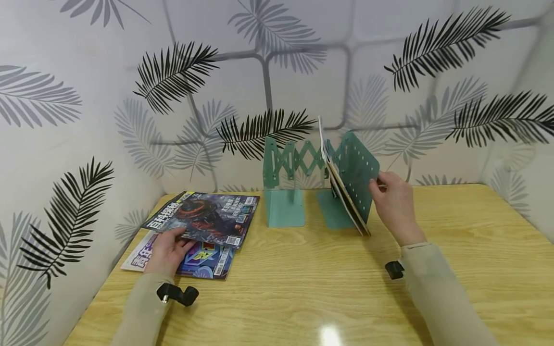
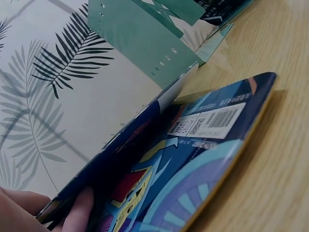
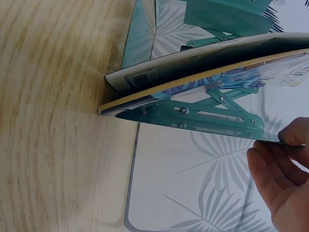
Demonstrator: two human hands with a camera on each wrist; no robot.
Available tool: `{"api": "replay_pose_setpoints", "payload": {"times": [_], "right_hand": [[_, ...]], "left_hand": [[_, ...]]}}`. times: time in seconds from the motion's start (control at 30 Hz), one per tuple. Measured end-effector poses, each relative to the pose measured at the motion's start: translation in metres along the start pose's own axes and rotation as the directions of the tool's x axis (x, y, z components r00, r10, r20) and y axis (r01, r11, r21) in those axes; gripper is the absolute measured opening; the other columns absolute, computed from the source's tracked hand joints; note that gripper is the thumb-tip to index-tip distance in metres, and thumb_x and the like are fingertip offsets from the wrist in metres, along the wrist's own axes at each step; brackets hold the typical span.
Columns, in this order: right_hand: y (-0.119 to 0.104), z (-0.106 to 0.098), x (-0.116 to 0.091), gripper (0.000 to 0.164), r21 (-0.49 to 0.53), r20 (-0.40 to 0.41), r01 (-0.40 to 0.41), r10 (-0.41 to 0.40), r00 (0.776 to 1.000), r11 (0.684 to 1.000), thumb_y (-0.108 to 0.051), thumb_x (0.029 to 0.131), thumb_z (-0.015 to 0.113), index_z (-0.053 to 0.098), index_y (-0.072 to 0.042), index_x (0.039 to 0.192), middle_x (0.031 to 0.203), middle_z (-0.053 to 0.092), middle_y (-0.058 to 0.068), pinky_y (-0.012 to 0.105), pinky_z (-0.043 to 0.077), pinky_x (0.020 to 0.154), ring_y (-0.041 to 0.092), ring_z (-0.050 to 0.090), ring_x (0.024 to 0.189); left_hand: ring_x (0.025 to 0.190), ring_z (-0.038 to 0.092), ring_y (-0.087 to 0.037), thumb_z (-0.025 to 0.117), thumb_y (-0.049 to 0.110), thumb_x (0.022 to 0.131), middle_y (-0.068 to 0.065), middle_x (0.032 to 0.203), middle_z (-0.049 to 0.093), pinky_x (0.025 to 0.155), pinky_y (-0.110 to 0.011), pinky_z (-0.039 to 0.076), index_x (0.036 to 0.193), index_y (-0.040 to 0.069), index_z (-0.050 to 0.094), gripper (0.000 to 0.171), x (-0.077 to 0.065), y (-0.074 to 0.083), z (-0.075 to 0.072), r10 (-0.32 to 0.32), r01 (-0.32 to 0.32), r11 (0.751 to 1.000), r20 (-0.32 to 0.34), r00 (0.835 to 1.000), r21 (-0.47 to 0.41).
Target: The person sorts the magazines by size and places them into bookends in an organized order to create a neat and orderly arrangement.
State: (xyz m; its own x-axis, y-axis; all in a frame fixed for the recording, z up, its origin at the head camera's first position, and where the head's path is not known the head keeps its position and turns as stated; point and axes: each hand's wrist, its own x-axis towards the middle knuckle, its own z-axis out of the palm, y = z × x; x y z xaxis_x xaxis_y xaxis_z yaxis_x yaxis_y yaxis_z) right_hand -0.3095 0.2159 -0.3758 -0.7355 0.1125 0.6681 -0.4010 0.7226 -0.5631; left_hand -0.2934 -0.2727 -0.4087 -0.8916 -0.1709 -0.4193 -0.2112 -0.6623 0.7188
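The upper magazine [image 1: 220, 216], left of the frame's centre, has a white Chinese title beginning 百科 and a QR code; beneath it, the lower magazine [image 1: 203, 259] shows purple characters and a barcode. The left hand [image 1: 166, 252] pinches the upper one's edge. The right hand [image 1: 395, 204] pinches the green book rack [image 1: 361, 168], right of centre, where at least two books [image 1: 349, 202] lean.

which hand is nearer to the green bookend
Right: the right hand pinches the edge of the green bookend, while the left hand is farther off to its left, holding the upper magazine.
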Motion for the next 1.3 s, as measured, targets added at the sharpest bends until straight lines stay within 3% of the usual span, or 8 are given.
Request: {"api": "replay_pose_setpoints", "payload": {"times": [0.33,0.5,0.63,0.73,0.83,0.97,1.1,1.3], "right_hand": [[-0.001,0.004,-0.002,0.02,0.018,-0.004,0.006,-0.005,1.0,1.0,-0.003,0.097,0.055,0.064,0.002,0.08,0.088,0.064,0.019,0.049,0.057,0.077,0.034,0.066,0.083],[0.0,0.004,-0.002,0.018,0.022,-0.002,0.002,-0.002,1.0,1.0,-0.004,0.097,0.056,0.068,0.005,0.087,0.091,0.065,0.02,0.049,0.056,0.077,0.035,0.066,0.084],[0.0,0.003,-0.002,0.018,0.019,0.007,-0.001,0.001,1.0,1.0,-0.004,0.098,0.056,0.069,0.006,0.09,0.093,0.065,0.02,0.049,0.056,0.077,0.035,0.066,0.086],[-0.001,0.002,-0.002,0.017,0.022,0.008,0.0,0.0,1.0,1.0,-0.004,0.097,0.056,0.069,0.006,0.091,0.093,0.066,0.021,0.049,0.056,0.077,0.035,0.066,0.086],[-0.001,0.001,-0.001,0.018,0.023,0.007,-0.001,0.0,1.0,1.0,-0.004,0.097,0.056,0.069,0.006,0.091,0.094,0.066,0.021,0.049,0.056,0.076,0.035,0.066,0.086],[-0.001,0.0,-0.001,0.018,0.02,0.007,-0.005,0.004,1.0,1.0,-0.005,0.098,0.056,0.069,0.006,0.091,0.095,0.067,0.021,0.049,0.056,0.077,0.035,0.066,0.087],[-0.002,-0.002,-0.001,0.018,0.018,0.009,-0.01,0.01,1.0,1.0,-0.005,0.098,0.056,0.068,0.004,0.09,0.094,0.066,0.02,0.049,0.056,0.077,0.034,0.065,0.087],[-0.002,-0.003,-0.001,0.019,0.005,0.021,-0.02,0.02,1.0,1.0,-0.008,0.099,0.055,0.069,0.004,0.092,0.095,0.066,0.02,0.05,0.056,0.077,0.035,0.065,0.088]], "left_hand": [[0.137,0.037,-0.025,0.041,-0.006,0.1,-0.014,0.158,0.025,0.108,-0.046,0.033,0.159,0.008,0.006,0.07,0.002,0.0,0.002,0.073,-0.07,0.997,-0.077,0.994,0.044],[0.132,0.043,-0.026,0.043,-0.008,0.098,-0.017,0.156,0.028,0.104,-0.043,0.039,0.159,0.015,-0.005,0.081,0.002,0.0,0.002,0.144,-0.134,0.984,-0.086,0.986,0.115],[0.126,0.052,-0.022,0.046,-0.005,0.098,-0.015,0.151,0.038,0.099,-0.041,0.045,0.159,0.015,0.013,0.072,0.003,-0.001,0.002,0.208,-0.186,0.962,-0.098,0.973,0.2],[0.111,0.063,-0.017,0.049,-0.003,0.098,-0.011,0.139,0.052,0.091,-0.038,0.052,0.155,0.015,0.031,0.063,0.004,-0.002,0.004,0.257,-0.224,0.944,-0.116,0.959,0.241],[0.09,0.068,-0.013,0.054,-0.003,0.096,-0.005,0.114,0.065,0.077,-0.032,0.058,0.149,0.012,0.042,0.056,0.004,-0.003,0.007,0.314,-0.273,0.924,-0.127,0.941,0.267],[0.074,0.068,-0.009,0.057,-0.001,0.095,0.004,0.087,0.068,0.062,-0.026,0.057,0.139,0.005,0.051,0.046,0.002,-0.003,0.012,0.391,-0.338,0.884,-0.114,0.913,0.322],[0.072,0.068,-0.009,0.06,0.002,0.094,0.002,0.086,0.068,0.058,-0.026,0.057,0.133,0.002,0.056,0.039,-0.001,-0.003,0.018,0.461,-0.398,0.833,-0.084,0.884,0.384],[0.074,0.07,-0.013,0.064,0.007,0.094,-0.006,0.098,0.068,0.056,-0.031,0.058,0.129,0.004,0.06,0.035,-0.011,-0.005,0.026,0.532,-0.463,0.764,-0.033,0.846,0.448]]}}
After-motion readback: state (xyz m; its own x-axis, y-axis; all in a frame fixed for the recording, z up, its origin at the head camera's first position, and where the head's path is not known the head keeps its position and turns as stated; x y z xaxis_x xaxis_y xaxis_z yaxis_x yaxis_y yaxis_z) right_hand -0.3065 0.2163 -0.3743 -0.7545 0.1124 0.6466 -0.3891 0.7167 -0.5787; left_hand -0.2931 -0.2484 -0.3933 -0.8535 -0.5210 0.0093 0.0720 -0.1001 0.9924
